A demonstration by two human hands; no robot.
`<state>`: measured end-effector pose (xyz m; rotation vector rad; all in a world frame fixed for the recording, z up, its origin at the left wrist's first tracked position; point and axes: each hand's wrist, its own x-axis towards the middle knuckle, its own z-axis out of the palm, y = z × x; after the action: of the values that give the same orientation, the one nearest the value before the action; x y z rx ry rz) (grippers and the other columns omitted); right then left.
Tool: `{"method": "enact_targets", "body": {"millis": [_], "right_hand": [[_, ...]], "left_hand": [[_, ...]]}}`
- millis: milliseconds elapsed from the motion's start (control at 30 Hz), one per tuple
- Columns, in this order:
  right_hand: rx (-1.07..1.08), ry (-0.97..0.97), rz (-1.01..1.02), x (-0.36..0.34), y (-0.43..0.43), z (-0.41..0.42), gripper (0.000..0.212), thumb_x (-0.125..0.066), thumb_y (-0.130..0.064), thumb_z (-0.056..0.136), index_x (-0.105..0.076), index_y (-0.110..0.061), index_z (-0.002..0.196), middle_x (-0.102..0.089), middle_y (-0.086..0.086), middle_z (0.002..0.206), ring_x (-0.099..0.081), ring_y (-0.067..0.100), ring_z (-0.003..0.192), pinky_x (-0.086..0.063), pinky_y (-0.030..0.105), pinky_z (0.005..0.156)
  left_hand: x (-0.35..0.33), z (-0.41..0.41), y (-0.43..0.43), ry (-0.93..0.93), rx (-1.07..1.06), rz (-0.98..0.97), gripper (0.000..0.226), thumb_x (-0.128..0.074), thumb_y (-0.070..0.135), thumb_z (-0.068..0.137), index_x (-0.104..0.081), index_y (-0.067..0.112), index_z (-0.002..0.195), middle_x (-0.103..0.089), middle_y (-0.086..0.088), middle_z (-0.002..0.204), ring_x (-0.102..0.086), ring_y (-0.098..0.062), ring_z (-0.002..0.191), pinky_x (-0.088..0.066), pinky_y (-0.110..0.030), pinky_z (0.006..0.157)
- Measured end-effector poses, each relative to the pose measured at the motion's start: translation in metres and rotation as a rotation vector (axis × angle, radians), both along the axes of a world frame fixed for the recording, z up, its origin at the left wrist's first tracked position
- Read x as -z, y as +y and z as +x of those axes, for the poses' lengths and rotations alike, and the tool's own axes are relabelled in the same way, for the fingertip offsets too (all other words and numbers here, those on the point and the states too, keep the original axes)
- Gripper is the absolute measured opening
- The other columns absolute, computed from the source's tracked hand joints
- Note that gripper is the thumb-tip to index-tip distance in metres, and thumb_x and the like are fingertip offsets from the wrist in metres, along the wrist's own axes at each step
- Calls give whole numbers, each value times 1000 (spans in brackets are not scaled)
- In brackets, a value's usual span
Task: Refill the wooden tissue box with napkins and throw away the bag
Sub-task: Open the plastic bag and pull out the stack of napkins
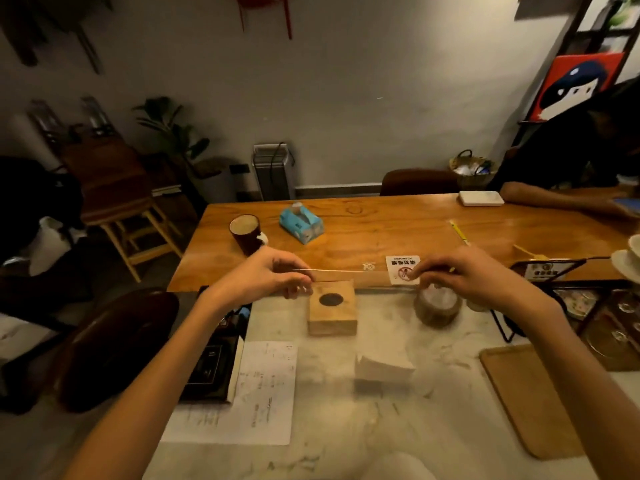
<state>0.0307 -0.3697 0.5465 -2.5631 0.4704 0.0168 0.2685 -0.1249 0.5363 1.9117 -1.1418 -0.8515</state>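
you are holding a thin, clear sheet, likely the emptied bag [360, 270], stretched edge-on between both hands; your left hand [273, 273] is pinching one end, your right hand [464, 273] is pinching the other, both closed on it; its long axis is running straight from grip to grip; the wooden tissue box [331, 311] is sitting just below the stretched span, closer under your left grip, round opening facing up; the napkins [382, 367] are lying in a loose white stack further below, nearer your body, roughly midway between your grips; judging from this, the stack is not yet in the box, and either hand is reaching it about equally.
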Motion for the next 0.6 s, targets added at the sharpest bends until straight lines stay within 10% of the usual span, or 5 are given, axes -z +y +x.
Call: {"method": "enact_targets", "body": {"millis": [200,433,600], "right_hand": [[-93,123,-148,17,46,52,65,-60,-58,84,-40,-39,143,-48,-8,147,-42,16,135,-39,40,109],[-228,-63,102,-6,62,107,13,-63,-24,91,-69,-24,103,-69,-10,90,-66,2,80,-56,26,74],[-254,-239,292,-76,43,125,15,-69,-19,87,-73,-14,101,-74,-4,80,-70,8,73,-56,22,65]], "left_hand": [[24,-5,-9,-145,12,-67,16,-59,19,94,-71,13,103,-73,2,92,-68,-3,85,-56,-27,76],[28,4,9,1,-62,-205,26,-68,25,89,-65,19,114,-67,3,112,-64,-15,106,-56,-34,87],[-8,4,3,31,-158,-452,16,-54,6,96,-69,3,97,-74,-4,91,-69,-19,75,-55,-29,62]]}}
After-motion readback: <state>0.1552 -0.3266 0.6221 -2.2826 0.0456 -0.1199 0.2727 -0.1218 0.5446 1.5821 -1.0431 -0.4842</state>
